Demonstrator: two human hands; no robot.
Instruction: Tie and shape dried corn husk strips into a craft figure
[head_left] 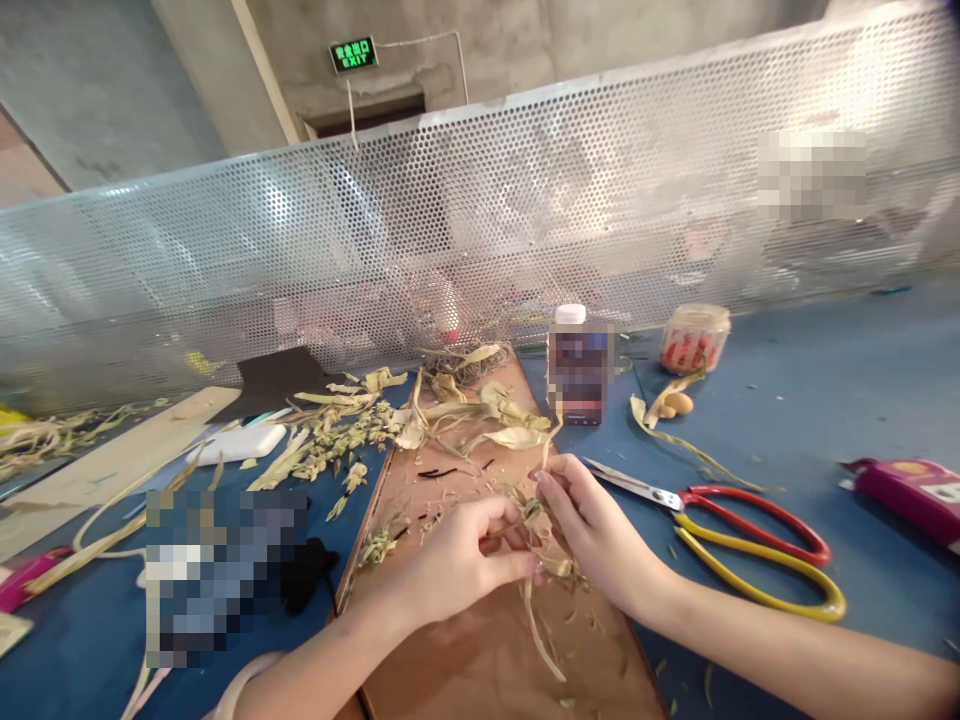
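Note:
Over a brown board, my left hand and my right hand work close together. Both are closed in a pinch on a thin dried leaf strip. One pale end rises above my right fingertips, and another hangs below my left thumb. Whether it is a single piece I cannot tell, as fingers cover the middle. Small green-brown leaf bits show around the fingers. Beyond my hands, dried leaves lie on the board among crumbs. Scissors with one red and one yellow handle lie half open beside my right hand.
A white-capped container stands behind the board, with a jar to its right. A magenta object lies at far right. Dried sprigs, a white device and a black cloth-like item are left. Perforated metal panel behind.

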